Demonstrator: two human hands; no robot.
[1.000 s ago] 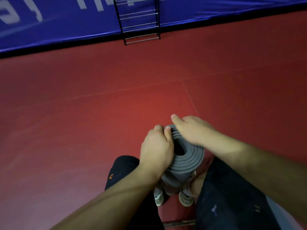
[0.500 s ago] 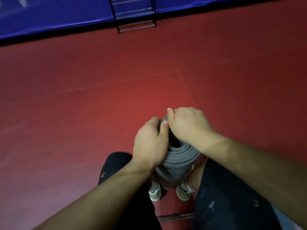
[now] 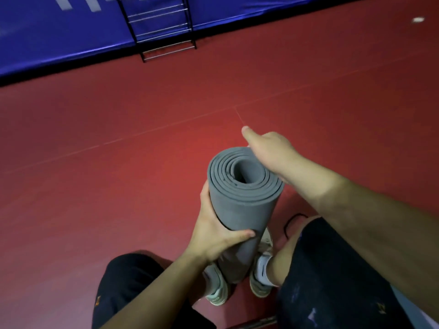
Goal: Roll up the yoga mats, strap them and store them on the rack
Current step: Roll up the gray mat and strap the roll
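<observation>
Floor (image 3: 118, 186) red, seamed | blue wall padding (image 3: 59, 39) along far edge | wire rack (image 3: 164, 27) against it, well apart from person | rolled grey yoga mat (image 3: 240, 210) upright between shoes (image 3: 260, 287) | left hand (image 3: 213, 233) wraps its side, thumb across front | right hand (image 3: 268, 153) at top rim, fingers hidden, grip unclear

We see a grey yoga mat (image 3: 240, 210) rolled into a loose spiral, standing almost upright on the red floor (image 3: 118, 198), well apart from the black wire rack (image 3: 166, 47).
</observation>
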